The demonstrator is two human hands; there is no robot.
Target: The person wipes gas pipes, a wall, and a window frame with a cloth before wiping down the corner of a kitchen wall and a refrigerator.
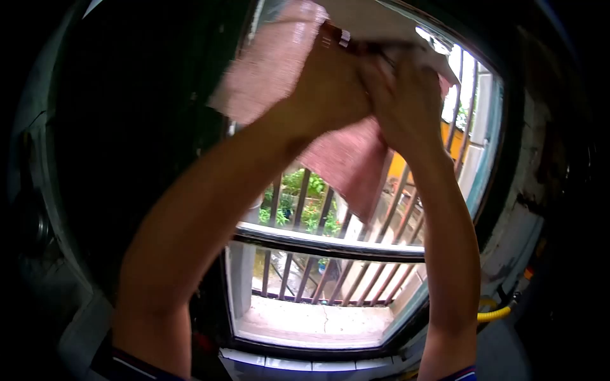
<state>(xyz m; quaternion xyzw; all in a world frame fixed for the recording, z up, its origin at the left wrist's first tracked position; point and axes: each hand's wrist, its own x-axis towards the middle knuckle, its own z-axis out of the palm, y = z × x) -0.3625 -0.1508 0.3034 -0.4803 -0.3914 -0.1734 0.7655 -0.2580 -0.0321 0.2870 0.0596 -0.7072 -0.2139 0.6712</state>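
Note:
A pink cloth [346, 162] hangs from my two raised hands in front of a window. My left hand [337, 86] is closed on the cloth, and a wide flap of it spreads out to the left. Close against it, my right hand [410, 101] grips the bunched cloth on the right side, its fingers partly blurred. Along the top of my left hand shows a dark, narrow thing [335, 33] with shiny bands; I cannot make out its kind. Most of my left fingers are hidden.
Dark-framed window panes stand before me, crossed by a horizontal bar [330, 246]. Metal railings [305, 197] and green plants [270, 216] lie outside. A dark panel [140, 127] fills the left. Low on the right is a yellow hose [494, 315]; white tiles [289, 364] line the bottom.

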